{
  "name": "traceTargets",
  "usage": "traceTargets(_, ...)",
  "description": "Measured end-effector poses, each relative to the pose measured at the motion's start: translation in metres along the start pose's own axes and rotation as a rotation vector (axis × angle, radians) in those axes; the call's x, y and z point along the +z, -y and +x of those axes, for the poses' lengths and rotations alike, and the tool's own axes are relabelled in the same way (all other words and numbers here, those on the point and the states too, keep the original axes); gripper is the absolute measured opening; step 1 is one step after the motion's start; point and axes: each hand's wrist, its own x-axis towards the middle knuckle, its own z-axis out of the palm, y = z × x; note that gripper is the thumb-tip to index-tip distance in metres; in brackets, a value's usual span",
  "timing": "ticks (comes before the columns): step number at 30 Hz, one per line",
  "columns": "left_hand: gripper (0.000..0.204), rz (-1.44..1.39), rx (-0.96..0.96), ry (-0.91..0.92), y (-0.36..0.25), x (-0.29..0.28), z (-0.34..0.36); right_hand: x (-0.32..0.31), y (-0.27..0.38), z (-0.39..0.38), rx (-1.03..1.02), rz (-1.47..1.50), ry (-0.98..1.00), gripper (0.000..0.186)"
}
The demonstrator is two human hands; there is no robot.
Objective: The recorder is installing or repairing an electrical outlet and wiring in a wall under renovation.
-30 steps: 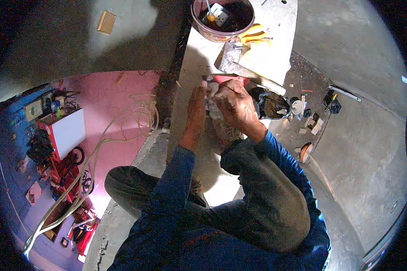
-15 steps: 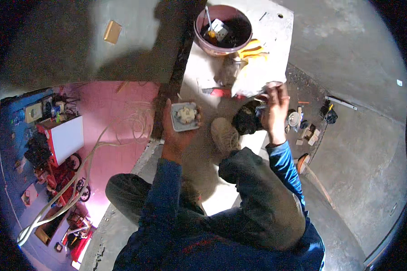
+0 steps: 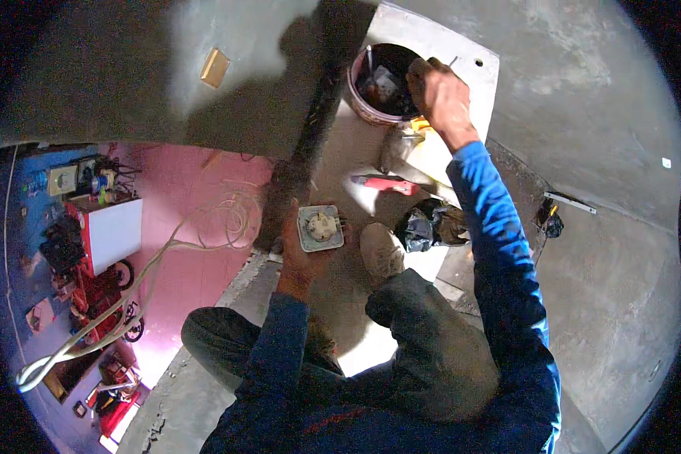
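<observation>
My left hand is closed around a square, pale wall socket, with its back and round inner part facing up. Stretched forward, my right hand is at the right rim of a brownish-pink bucket. Its fingers are curled down and close together, and whatever they may hold is hidden. Inside the bucket are a white socket-like piece and a thin metal-shafted tool, partly in shadow. Below the bucket a whitish bag lies beside my right forearm, with a bit of yellow cloth showing.
A red hand tool lies on the long pale board, near a black plastic bag. My shoe rests close to that bag. Looped pale cable hangs at left, above a lower area with a red motorcycle.
My right hand has moved from beside the whitish bag forward to the bucket's rim. My left hand still holds the wall socket, now turned slightly. The view has shifted.
</observation>
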Motion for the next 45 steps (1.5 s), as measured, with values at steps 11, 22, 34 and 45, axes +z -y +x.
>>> traceTargets(11,0.07,-0.098,0.041,0.123,-0.031,-0.038,-0.017,-0.024,-0.011,0.008,0.182,-0.216,-0.162,0.022)
traceTargets(22,0.073,-0.108,0.055,0.22,-0.023,0.016,-0.017,0.176,-0.023,0.028,-0.044,0.259,0.113,0.043)
traceTargets(34,0.067,-0.049,0.082,0.267,-0.018,0.051,-0.005,-0.062,0.021,-0.019,0.329,1.094,-0.261,0.034)
traceTargets(45,0.066,0.037,0.115,0.268,0.018,0.092,0.038,-0.066,0.088,-0.187,0.91,1.867,0.226,0.025)
